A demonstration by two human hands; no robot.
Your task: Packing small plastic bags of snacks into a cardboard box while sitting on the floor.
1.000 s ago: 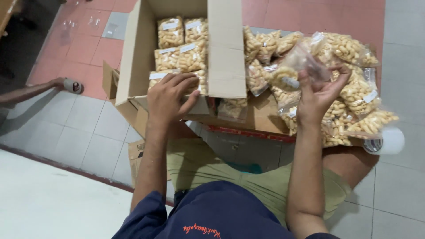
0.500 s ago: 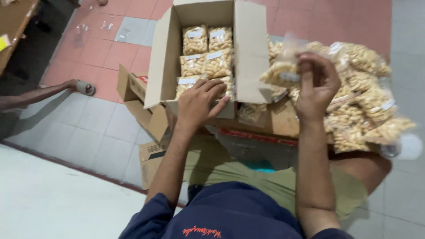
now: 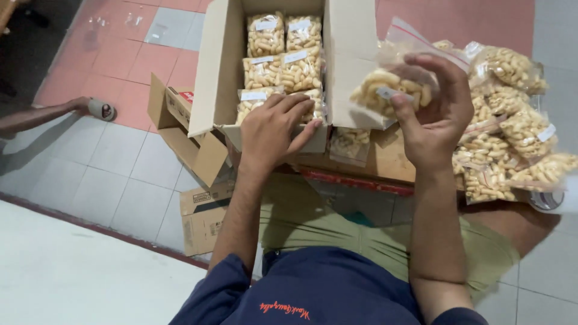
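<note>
Red and grey tile floor (image 3: 120, 174); left hand (image 3: 274, 129) flat, open in box (image 3: 223, 72); right hand (image 3: 433, 114) pinching snack bag (image 3: 391, 90) at 2 o'clock

Tape roll (image 3: 101, 110) on tiled floor (image 3: 120, 174)

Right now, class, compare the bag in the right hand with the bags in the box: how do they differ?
The held bag is lifted in the air, gripped by the right hand; the boxed bags lie flat in rows inside the box. The held bag is crumpled and tilted; the boxed bags are smooth and level. The left hand rests on the boxed bags only. Both are clear bags of pale snacks with white labels.
</note>
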